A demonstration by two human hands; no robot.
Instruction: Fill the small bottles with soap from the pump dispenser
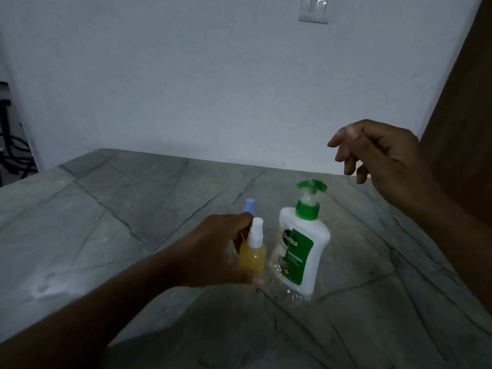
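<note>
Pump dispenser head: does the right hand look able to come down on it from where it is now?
Probably yes. The right hand hangs in the air above and to the right of the green pump head, holding nothing, with nothing between them. The left hand is lower, around the small yellow bottle.

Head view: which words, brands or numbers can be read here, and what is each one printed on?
"Dettol": white lettering on the green label of the pump dispenser.
"ORIGINAL": lower on the same label.
Smaller print under that is too blurred to read.
The small bottle with yellow liquid, gripped by the left hand, shows no text.
</note>
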